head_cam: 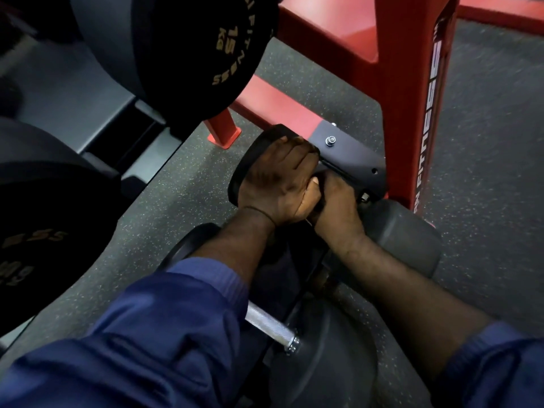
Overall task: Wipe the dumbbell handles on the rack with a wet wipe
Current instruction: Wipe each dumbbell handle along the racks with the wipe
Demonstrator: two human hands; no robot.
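A dumbbell lies low in the middle of the head view. My left hand (276, 178) curls over its black left head (244, 172). Beside it, my right hand (338, 207) grips between that head and the grey right head (406, 231), where the handle is hidden under my fingers. The two hands touch at the thumbs. I cannot make out a wet wipe; only a thin pale sliver shows below my right palm. Nearer to me, a second dumbbell shows a knurled chrome handle (270, 325) between my forearms, ending at a grey head (329, 357).
A red rack frame (412, 98) stands behind, with a black bolted bracket (347, 154) right above my right hand. Black 15 kg dumbbells (206, 54) sit on the left rack, another (44, 231) lower left. Speckled rubber floor (182, 184) surrounds everything.
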